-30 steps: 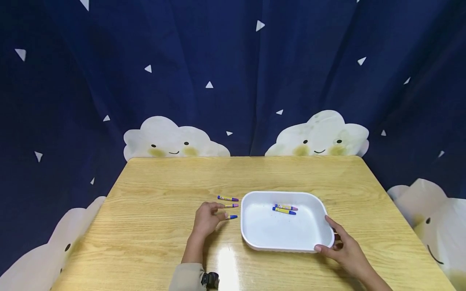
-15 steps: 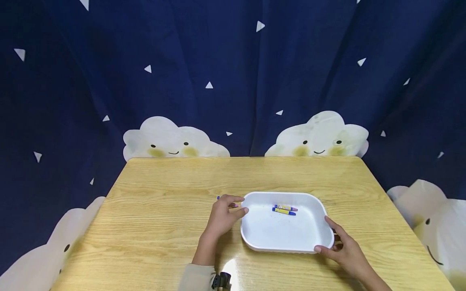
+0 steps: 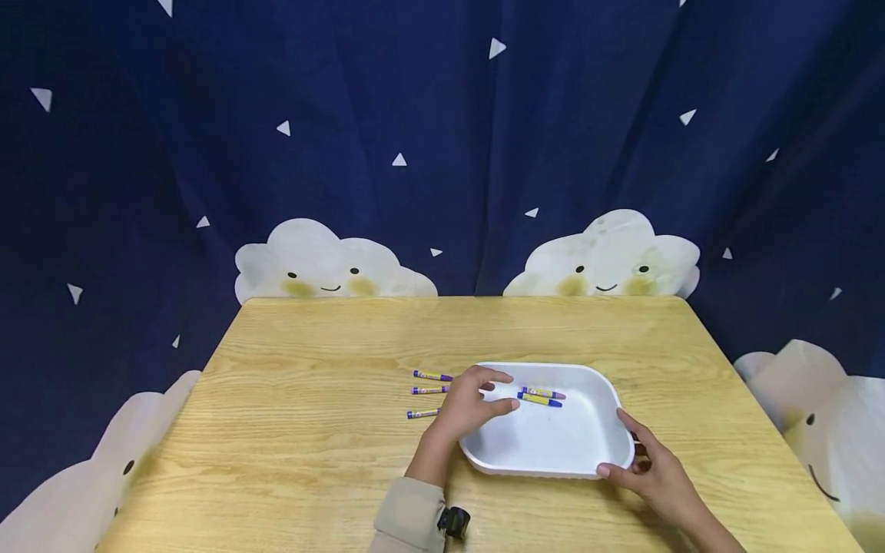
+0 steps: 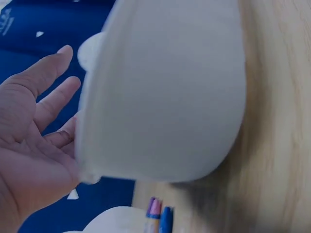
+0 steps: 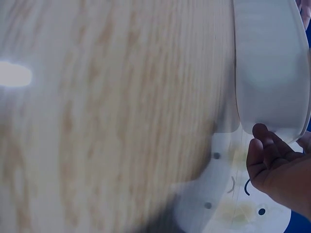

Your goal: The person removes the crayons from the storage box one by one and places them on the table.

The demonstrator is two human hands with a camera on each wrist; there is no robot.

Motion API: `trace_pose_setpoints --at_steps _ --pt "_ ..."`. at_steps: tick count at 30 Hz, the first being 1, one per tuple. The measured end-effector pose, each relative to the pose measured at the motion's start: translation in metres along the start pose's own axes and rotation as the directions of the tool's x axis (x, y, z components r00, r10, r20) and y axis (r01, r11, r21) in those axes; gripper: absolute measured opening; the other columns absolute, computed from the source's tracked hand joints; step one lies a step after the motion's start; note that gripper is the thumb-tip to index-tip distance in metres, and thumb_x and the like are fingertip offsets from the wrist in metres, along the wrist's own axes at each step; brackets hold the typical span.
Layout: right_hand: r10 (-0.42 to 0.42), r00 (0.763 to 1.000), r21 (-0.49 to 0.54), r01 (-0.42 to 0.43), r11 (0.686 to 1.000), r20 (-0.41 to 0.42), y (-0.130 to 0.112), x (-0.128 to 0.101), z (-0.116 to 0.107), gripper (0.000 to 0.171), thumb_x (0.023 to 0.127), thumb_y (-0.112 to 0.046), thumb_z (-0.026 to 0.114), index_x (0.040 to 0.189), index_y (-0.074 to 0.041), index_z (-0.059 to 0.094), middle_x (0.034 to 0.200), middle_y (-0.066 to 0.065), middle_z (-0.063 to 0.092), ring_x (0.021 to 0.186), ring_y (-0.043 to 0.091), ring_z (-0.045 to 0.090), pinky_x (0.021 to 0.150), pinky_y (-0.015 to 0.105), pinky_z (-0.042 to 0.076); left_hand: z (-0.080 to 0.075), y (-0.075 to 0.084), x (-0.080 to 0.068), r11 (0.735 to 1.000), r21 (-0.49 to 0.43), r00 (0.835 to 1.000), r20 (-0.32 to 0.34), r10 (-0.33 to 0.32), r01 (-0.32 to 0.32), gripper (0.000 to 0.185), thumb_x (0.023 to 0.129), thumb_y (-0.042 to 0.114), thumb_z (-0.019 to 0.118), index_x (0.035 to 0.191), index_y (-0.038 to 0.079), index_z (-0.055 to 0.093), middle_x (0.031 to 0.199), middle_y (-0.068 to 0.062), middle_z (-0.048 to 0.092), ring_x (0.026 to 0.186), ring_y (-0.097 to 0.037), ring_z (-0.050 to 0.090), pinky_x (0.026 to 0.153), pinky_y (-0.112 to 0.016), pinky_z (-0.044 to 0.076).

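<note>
My left hand (image 3: 466, 407) hovers over the left end of a white plastic tray (image 3: 574, 445), thumb and index finger apart with nothing between them. In the left wrist view its fingers spread beside the tray's rim. Inside the tray lie two yellow-wrapped crayons, a pink-tipped one (image 3: 543, 393) and a blue-tipped one (image 3: 535, 400). My right hand (image 3: 653, 472) grips the tray's front right corner, thumb on the rim and fingers along the outer side. Left of the tray lie three more crayons: a purple one (image 3: 432, 375), a middle one (image 3: 430, 390) and a front one (image 3: 423, 413), partly behind my left hand.
Everything rests on a light wooden table (image 3: 311, 453). Behind it hangs a dark blue curtain (image 3: 346, 115) with white triangles and smiling clouds. A black band (image 3: 454, 522) sits at my left sleeve (image 3: 411, 511).
My left hand has moved right, from over the crayons on the table, past the rim to above the tray. My right hand, the tray and the crayons inside have stayed put.
</note>
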State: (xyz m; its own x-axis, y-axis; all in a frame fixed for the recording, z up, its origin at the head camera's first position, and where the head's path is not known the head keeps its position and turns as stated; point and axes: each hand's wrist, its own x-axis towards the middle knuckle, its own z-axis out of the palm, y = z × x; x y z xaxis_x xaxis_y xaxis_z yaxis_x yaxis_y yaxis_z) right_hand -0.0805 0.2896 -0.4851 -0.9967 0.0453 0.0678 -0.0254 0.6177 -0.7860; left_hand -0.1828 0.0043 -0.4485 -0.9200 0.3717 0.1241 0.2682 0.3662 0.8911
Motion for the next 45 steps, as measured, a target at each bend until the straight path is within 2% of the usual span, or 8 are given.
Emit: trace_pose_setpoints --at_steps 13,18,24,27,30,34,38,45 --pt "-0.015 1.0 0.015 0.016 1.0 -0.009 0.003 0.0 0.0 0.088 0.07 -0.018 0.082 0.142 -0.003 0.034 0.119 0.02 0.051 0.08 0.011 0.054 0.061 0.022 0.046 0.032 -0.009 0.033 0.999 0.035 0.988 0.155 0.006 -0.012 0.035 0.072 0.015 0.08 0.104 0.005 0.07 0.102 -0.002 0.066 0.091 -0.028 0.06 0.073 -0.02 0.045" --pt "-0.035 0.999 0.036 0.036 0.999 -0.022 0.004 -0.001 0.003 0.086 0.07 -0.014 0.083 0.141 -0.003 0.036 0.116 0.019 0.052 0.079 0.011 0.055 0.06 0.023 0.047 0.044 -0.017 0.038 0.991 0.133 0.988 0.157 0.006 -0.027 0.032 0.07 0.015 0.082 0.099 0.006 0.072 0.096 -0.002 0.066 0.086 -0.017 0.057 0.073 -0.019 0.042" --pt "-0.044 0.999 0.046 0.045 0.998 -0.023 0.005 -0.001 0.004 0.086 0.069 -0.014 0.083 0.141 -0.003 0.036 0.117 0.02 0.052 0.08 0.012 0.056 0.06 0.023 0.047 0.051 -0.022 0.038 0.987 0.155 0.99 0.127 -0.064 0.044 0.029 0.069 0.012 0.082 0.096 0.007 0.072 0.087 -0.004 0.062 0.072 -0.005 0.047 0.066 -0.019 0.041" --pt "-0.042 0.999 0.04 0.043 0.998 -0.022 0.005 0.0 0.003 0.086 0.07 -0.015 0.083 0.141 -0.004 0.036 0.117 0.02 0.052 0.08 0.011 0.055 0.06 0.022 0.047 0.055 -0.024 0.039 0.99 0.132 0.992 0.108 -0.066 0.052 0.028 0.068 0.011 0.083 0.093 0.006 0.072 0.084 -0.003 0.06 0.07 -0.006 0.047 0.063 -0.018 0.04" --pt "-0.042 0.999 0.034 0.043 0.998 -0.027 0.005 -0.001 0.001 0.086 0.07 -0.015 0.083 0.141 -0.004 0.036 0.117 0.02 0.052 0.08 0.01 0.055 0.06 0.022 0.047 0.062 -0.025 0.041 0.984 0.181 0.998 0.065 -0.021 0.009 0.025 0.066 0.012 0.084 0.088 0.007 0.074 0.082 0.0 0.062 0.072 -0.007 0.05 0.066 -0.018 0.04" --pt "-0.051 0.998 0.035 0.052 0.998 -0.036 0.006 -0.001 0.0 0.086 0.07 -0.013 0.082 0.141 -0.003 0.036 0.114 0.02 0.053 0.079 0.01 0.055 0.06 0.022 0.047 0.069 -0.022 0.04 0.948 0.319 1.0 -0.03 -0.004 0.013 0.022 0.063 0.017 0.085 0.083 0.013 0.076 0.081 0.005 0.061 0.079 -0.01 0.051 0.073 -0.019 0.04" --pt "-0.049 0.998 0.042 0.05 0.998 -0.025 0.005 -0.001 0.001 0.086 0.07 -0.013 0.082 0.142 -0.004 0.035 0.116 0.02 0.052 0.079 0.011 0.055 0.06 0.022 0.047 0.075 -0.021 0.041 0.913 0.398 0.993 -0.109 -0.051 0.091 0.021 0.061 0.019 0.086 0.079 0.019 0.076 0.08 0.009 0.057 0.085 -0.011 0.049 0.078 -0.021 0.04" --pt "-0.005 1.0 0.03 0.005 1.0 -0.001 0.002 0.0 0.001 0.087 0.072 -0.019 0.081 0.144 -0.006 0.033 0.119 0.021 0.05 0.081 0.012 0.055 0.062 0.022 0.046 0.079 -0.024 0.04 0.857 0.505 0.991 -0.126 -0.045 0.103 0.019 0.06 0.018 0.087 0.075 0.022 0.077 0.081 0.009 0.055 0.087 -0.012 0.047 0.077 -0.019 0.042"
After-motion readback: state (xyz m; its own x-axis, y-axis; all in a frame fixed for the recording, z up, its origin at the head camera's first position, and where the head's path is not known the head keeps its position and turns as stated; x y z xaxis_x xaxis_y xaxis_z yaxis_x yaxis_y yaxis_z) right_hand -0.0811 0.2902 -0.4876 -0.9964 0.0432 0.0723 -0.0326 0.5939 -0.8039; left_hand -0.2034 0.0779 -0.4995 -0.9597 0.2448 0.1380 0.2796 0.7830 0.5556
